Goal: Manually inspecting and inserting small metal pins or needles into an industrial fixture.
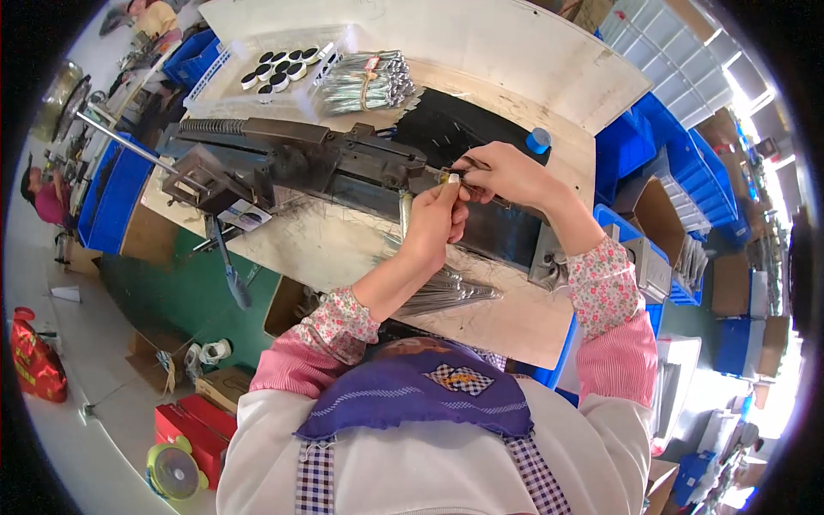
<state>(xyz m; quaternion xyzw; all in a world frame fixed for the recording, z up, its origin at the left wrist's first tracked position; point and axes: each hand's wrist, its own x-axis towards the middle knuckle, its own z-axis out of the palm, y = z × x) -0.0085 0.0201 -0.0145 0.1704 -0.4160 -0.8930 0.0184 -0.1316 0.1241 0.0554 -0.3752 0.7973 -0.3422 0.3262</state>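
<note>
The dark piece [475, 164], partly hidden, is over the machine [369, 159]. We judge it light and stiff, best pinched near its end. Our right hand [502, 176] pinches it; our left hand [436, 219] is curled, its hold we cannot tell.

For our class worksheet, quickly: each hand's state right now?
Left hand: closed, fingers curled; what it grips cannot be told.
Right hand: closed, apparently on a slim dark tool.

Beyond the right hand [505, 174], a way lies open over a black mat [459, 124] beside a blue cap [539, 141]; a dark machine [365, 165] bars passage left of the left hand [433, 221], grey wires [446, 293] its near side.
</note>
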